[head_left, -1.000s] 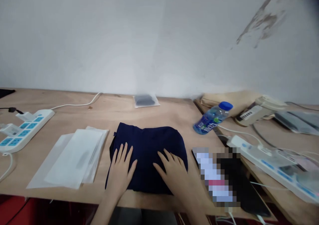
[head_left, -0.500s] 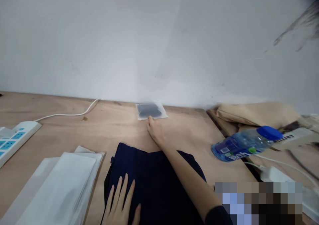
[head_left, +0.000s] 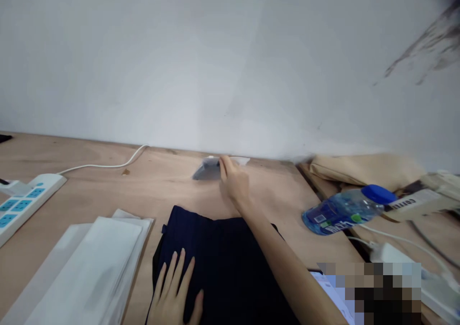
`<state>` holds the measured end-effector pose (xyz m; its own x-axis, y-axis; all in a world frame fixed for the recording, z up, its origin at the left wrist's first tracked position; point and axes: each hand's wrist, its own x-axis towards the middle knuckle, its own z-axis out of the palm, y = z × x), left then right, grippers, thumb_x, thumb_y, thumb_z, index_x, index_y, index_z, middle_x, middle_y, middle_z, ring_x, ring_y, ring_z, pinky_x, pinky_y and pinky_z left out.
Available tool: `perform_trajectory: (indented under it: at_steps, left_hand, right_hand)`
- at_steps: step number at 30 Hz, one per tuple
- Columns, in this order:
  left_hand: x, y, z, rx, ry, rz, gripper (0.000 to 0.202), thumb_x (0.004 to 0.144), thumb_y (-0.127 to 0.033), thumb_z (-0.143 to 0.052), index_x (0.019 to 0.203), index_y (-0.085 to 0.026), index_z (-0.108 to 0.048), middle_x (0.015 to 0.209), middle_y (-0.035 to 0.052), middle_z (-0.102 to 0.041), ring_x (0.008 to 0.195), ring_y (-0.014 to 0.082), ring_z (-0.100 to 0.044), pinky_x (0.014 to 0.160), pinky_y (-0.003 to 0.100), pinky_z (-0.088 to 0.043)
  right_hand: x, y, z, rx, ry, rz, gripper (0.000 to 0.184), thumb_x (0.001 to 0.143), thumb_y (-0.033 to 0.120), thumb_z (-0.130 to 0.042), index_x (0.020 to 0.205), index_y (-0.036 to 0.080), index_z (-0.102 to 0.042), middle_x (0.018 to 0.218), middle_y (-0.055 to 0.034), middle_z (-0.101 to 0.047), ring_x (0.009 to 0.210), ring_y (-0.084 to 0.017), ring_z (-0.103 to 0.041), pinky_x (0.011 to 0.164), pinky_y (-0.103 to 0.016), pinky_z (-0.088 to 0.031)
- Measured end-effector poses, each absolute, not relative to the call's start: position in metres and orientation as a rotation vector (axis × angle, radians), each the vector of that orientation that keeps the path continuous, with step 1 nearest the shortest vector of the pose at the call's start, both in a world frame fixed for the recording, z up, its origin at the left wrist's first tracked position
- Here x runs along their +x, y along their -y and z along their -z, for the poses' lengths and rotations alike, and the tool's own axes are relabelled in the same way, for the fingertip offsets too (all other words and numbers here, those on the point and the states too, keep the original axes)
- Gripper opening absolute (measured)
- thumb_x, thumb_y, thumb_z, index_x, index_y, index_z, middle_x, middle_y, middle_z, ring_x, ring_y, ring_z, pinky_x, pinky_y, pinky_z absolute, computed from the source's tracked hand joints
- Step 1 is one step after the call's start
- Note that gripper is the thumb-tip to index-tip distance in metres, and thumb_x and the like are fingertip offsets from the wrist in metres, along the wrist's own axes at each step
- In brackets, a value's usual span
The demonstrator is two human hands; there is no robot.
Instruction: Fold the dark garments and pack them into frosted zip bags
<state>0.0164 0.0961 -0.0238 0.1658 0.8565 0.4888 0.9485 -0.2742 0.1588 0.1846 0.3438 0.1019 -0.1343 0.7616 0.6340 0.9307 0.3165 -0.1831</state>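
Observation:
My left hand (head_left: 176,291) lies flat with fingers spread on a folded dark navy cloth garment (head_left: 230,267). Farther off, near the wall, my right hand (head_left: 234,180) pinches a small frosted plastic pouch (head_left: 208,168) with something dark inside. The pouch is tilted, its near edge hanging toward the table and a pale corner showing past my fingers. What exactly is inside it I cannot make out. My right forearm reaches across the garment.
White plastic bags (head_left: 89,267) are stacked left of the garment. Beyond them lies a power strip (head_left: 32,203) with a white cord. To the right are a blue-capped bottle (head_left: 345,210) on its side, a beige bag (head_left: 359,169), a white adapter (head_left: 398,262) and a phone (head_left: 332,291).
My right hand has closed on the pouch and lifted it from lying flat, tilting it. My left hand stays on the garment. The view has shifted slightly.

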Motion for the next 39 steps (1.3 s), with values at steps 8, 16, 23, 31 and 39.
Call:
perform_trajectory:
  at_steps: [8, 16, 23, 31, 39]
  left_hand:
    - [0.011, -0.084, 0.011, -2.184, 1.929, 1.352, 0.054, 0.091, -0.023, -0.050, 0.144, -0.024, -0.040, 0.148, 0.0107, -0.046, 0.134, 0.0295, -0.046, 0.103, 0.050, -0.049]
    - [0.000, -0.056, -0.034, -2.139, 1.699, 1.828, 0.041, 0.090, -0.022, -0.055, 0.131, -0.021, -0.052, 0.134, 0.0125, -0.058, 0.126, 0.0266, -0.054, 0.105, 0.046, -0.047]
    - [0.013, -0.048, -0.043, -2.213, 1.880, 2.148, 0.023, 0.092, -0.030, -0.055, 0.109, -0.020, -0.066, 0.106, 0.0077, -0.072, 0.095, 0.0197, -0.070, 0.085, 0.033, -0.059]
    - [0.014, -0.035, -0.049, -2.187, 1.820, 2.220, 0.015, 0.088, -0.031, -0.060, 0.094, -0.021, -0.070, 0.092, 0.0039, -0.074, 0.085, 0.0165, -0.070, 0.081, 0.029, -0.058]
    - [0.012, -0.040, -0.050, -1.865, 1.943, 2.448, 0.016, 0.086, -0.032, -0.062, 0.094, -0.018, -0.066, 0.096, 0.0067, -0.075, 0.088, 0.0183, -0.072, 0.080, 0.030, -0.059]
  right_hand:
    - [0.197, -0.172, -0.182, -1.258, 1.929, 0.582, 0.025, 0.094, 0.014, -0.045, 0.108, 0.020, -0.065, 0.081, -0.0032, -0.071, 0.070, -0.016, -0.064, 0.062, -0.025, -0.040]
    - [0.183, -0.076, -0.102, -1.423, 2.151, 0.291, 0.030, 0.093, 0.010, -0.041, 0.102, 0.020, -0.067, 0.079, -0.0032, -0.071, 0.063, -0.016, -0.065, 0.057, -0.026, -0.043]
    - [0.169, -0.042, -0.086, -1.352, 1.946, -0.094, 0.030, 0.100, 0.026, -0.041, 0.120, 0.018, -0.062, 0.100, -0.0070, -0.074, 0.084, -0.018, -0.071, 0.068, -0.024, -0.050]
    - [0.156, -0.035, -0.088, -1.192, 1.969, -0.358, 0.026, 0.100, 0.032, -0.041, 0.107, 0.024, -0.066, 0.097, -0.0022, -0.075, 0.085, -0.016, -0.072, 0.072, -0.022, -0.050]
    - [0.194, -0.046, -0.088, -1.396, 1.783, -0.274, 0.031, 0.098, 0.040, -0.044, 0.101, 0.024, -0.070, 0.081, -0.0026, -0.075, 0.064, -0.016, -0.069, 0.061, -0.022, -0.046]
